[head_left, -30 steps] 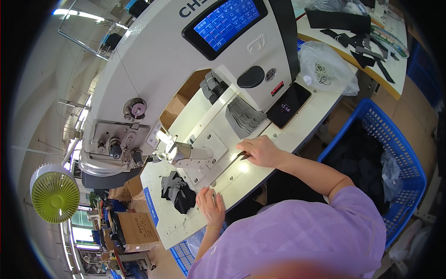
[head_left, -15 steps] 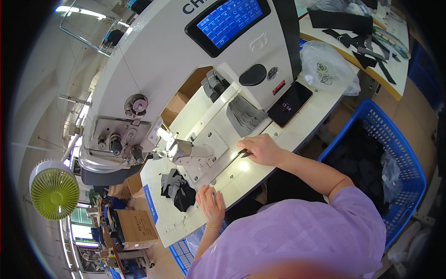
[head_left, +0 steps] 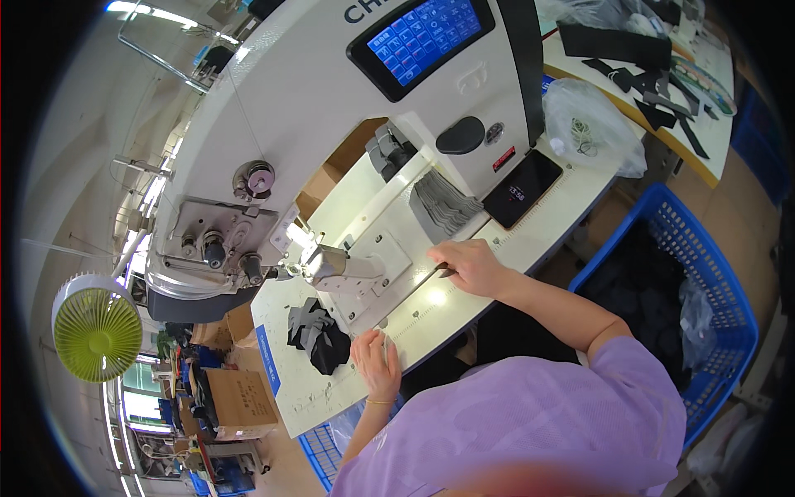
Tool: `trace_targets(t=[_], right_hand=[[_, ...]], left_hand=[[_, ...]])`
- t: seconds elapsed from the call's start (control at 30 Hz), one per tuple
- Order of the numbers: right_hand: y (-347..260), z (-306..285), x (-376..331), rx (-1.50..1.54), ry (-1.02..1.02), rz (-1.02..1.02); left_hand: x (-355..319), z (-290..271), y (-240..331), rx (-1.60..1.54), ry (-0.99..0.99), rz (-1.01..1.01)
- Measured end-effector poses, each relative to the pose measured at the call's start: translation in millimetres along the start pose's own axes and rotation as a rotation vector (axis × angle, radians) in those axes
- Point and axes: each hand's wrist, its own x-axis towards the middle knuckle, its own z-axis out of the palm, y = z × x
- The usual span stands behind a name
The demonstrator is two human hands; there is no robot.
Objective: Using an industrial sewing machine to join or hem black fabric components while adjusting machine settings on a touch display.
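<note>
Our right hand [head_left: 470,267] pinched a thin dark strip [head_left: 411,291] that lay flat on the white desk [head_left: 464,298] just beside the metal sewing plate [head_left: 373,269]. Our left hand [head_left: 374,362] rested flat, fingers spread, on the desk edge near the pile of dark fabric pieces [head_left: 317,335].

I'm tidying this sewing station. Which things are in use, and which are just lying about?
In use: right hand on a thin metal strip; left hand on the white table; sewing machine.
Lying about: green fan; blue basket; phone; plastic bag.
</note>
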Motion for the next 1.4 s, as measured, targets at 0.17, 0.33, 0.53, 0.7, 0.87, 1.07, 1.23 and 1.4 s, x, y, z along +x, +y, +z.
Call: trace_targets(t=[0.17,0.33,0.53,0.7,0.87,1.07,1.23,1.4], right_hand=[[-18,-49,53,-0.293,0.513,-0.307],[-16,-82,110,-0.53,0.541,-0.18],[-16,-79,128,-0.643,0.492,-0.19],[-14,-79,128,-0.636,0.469,-0.184],[-13,-82,124,-0.617,0.509,-0.196],[-14,-79,122,-0.497,0.569,-0.256],[-12,-78,122,-0.494,0.57,-0.241],[-13,-79,121,-0.481,0.563,-0.228]], left_hand=[[0,-9,6,-0.087,-0.098,0.182],[1,-7,6,-0.076,-0.063,0.169],[0,-5,3,-0.051,-0.073,0.171],[0,-5,4,-0.056,-0.087,0.162],[0,-4,4,-0.052,-0.09,0.152],[1,-4,5,-0.049,-0.094,0.151],[1,-4,6,-0.052,-0.076,0.17],[0,-3,5,-0.037,-0.106,0.158]])
